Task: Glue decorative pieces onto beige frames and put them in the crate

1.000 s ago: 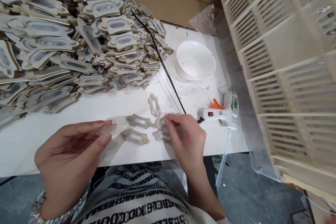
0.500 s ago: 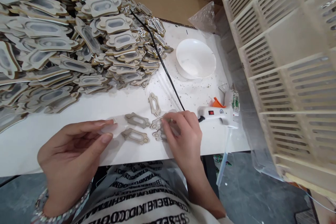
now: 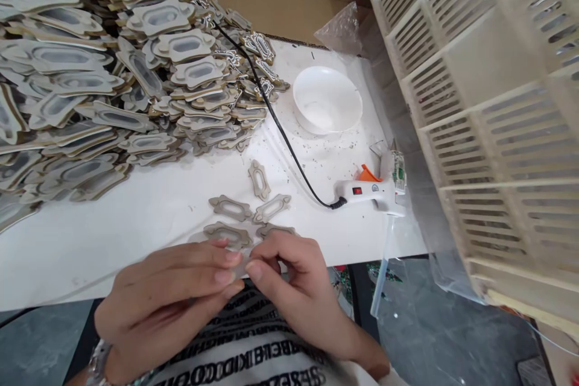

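My left hand (image 3: 176, 292) and my right hand (image 3: 296, 286) meet at the table's front edge, fingertips pinched together on a small translucent piece (image 3: 241, 266) that I can barely make out. Just beyond the fingers, several small ornate frame-shaped cutouts lie flat on the white table (image 3: 136, 217): one (image 3: 230, 208), another (image 3: 259, 180), a third (image 3: 271, 208), and two partly behind my fingers (image 3: 227, 233). A white hot-glue gun (image 3: 375, 193) with an orange trigger lies to the right of them.
A big heap of larger frame cutouts (image 3: 113, 72) fills the table's left and back. The gun's black cable (image 3: 280, 126) runs across it. A white bowl (image 3: 326, 99) sits at the back right. A beige slatted crate (image 3: 488, 102) stands on the right, by a plastic bag (image 3: 344, 30).
My right hand left the cutouts near the glue gun and came back toward me. My left hand drew in too, and both now pinch the translucent piece at the table edge.
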### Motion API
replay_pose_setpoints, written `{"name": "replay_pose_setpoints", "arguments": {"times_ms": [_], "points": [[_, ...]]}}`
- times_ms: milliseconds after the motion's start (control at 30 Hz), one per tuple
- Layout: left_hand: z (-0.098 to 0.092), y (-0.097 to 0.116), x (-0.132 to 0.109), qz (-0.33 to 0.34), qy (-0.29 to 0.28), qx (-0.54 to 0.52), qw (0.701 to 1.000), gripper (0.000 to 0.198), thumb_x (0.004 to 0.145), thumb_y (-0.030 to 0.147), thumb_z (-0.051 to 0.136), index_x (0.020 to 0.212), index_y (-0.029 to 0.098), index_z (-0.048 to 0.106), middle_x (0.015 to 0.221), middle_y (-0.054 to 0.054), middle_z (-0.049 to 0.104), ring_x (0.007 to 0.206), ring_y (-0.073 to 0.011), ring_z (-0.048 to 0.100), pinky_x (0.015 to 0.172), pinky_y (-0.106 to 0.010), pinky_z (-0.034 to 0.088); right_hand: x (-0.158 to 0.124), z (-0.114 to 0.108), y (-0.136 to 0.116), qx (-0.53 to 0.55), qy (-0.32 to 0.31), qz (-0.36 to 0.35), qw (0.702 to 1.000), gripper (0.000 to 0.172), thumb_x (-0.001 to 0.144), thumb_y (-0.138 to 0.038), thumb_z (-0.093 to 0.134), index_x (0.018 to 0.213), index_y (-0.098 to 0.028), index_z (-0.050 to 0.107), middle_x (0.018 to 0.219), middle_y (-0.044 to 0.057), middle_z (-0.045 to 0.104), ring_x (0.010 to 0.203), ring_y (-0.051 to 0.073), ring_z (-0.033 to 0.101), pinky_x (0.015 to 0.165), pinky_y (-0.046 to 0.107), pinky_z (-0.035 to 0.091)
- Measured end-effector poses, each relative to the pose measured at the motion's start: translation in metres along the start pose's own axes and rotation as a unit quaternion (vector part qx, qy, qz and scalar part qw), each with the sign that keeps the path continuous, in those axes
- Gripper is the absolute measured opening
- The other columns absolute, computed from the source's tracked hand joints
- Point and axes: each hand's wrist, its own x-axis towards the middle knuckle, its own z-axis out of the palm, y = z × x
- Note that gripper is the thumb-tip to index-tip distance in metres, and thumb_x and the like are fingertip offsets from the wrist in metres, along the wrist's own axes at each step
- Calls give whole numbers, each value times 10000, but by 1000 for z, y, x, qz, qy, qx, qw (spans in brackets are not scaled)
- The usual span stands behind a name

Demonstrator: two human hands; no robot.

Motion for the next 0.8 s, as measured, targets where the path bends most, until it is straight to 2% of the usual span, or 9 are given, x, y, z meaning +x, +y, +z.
{"name": "replay_pose_setpoints", "arguments": {"times_ms": [100,200,333,400,500,800], "points": [[-1,-2,3,20,-16,34,999,347,697,163,819,941,402,754,835,47,784,671,-195,761,673,-268,682,-3,-4,0,-16,16,11,1000,308,968,-296,551,671,-214,560,571,-67,484,531,88,457,508,221,377],[-2,-7,0,-1,14,50,999,241,713,204,807,860,388,755,797,54,784,682,-195,762,667,-263,681,-8,-12,1,-51,52,4,997,323,973,-262,520,654,-213,507,589,-58,485,555,96,462,529,235,374],[-8,-17,-10,-39,56,75,995,262,661,140,807,827,336,756,833,52,792,777,-175,769,761,-227,661,-12,-23,6,-175,102,2,979,339,966,-192,508,634,-211,444,569,-55,437,575,110,434,555,255,339],[-10,-21,-12,-58,96,77,991,280,641,107,798,822,316,755,862,62,794,789,-142,765,802,-178,632,-12,-25,9,-243,97,4,965,361,960,-180,514,615,-211,414,549,-51,419,572,122,414,557,270,313],[-9,-23,-11,-72,128,65,987,290,618,91,791,805,309,752,871,81,793,766,-110,760,782,-125,609,-11,-24,12,-301,75,6,951,387,965,-192,509,600,-212,379,533,-44,421,575,136,400,572,288,284],[-11,-25,-18,-71,97,88,989,241,647,121,789,815,291,755,856,54,795,783,-153,766,812,-210,639,-8,-18,17,-369,65,3,927,380,954,-198,517,590,-208,408,514,-35,463,576,150,391,598,311,234]]}}
